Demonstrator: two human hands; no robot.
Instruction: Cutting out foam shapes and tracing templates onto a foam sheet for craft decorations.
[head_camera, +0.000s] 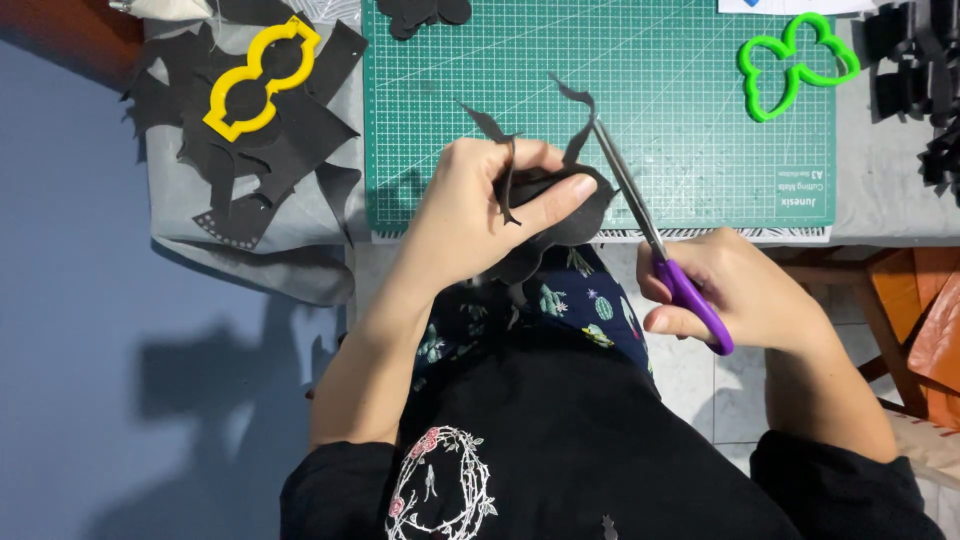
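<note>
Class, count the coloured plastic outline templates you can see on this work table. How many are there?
2. A yellow template lies on black scraps at the upper left; a green template lies on the cutting mat's upper right corner. Others may be hidden.

left hand (480, 205) pinching, right hand (735, 290) curled closed, forearms converging

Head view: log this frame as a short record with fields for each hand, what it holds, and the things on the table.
left hand: left hand pinches a black paper shape, thumb on top
right hand: right hand works purple-handled scissors, blades at the shape's upper edge
offcut: thin black strip curling up by the blades
surface: green cutting mat on a grey cloth
templates: yellow outline template on black paper scraps; green outline template on the mat's right corner
</note>
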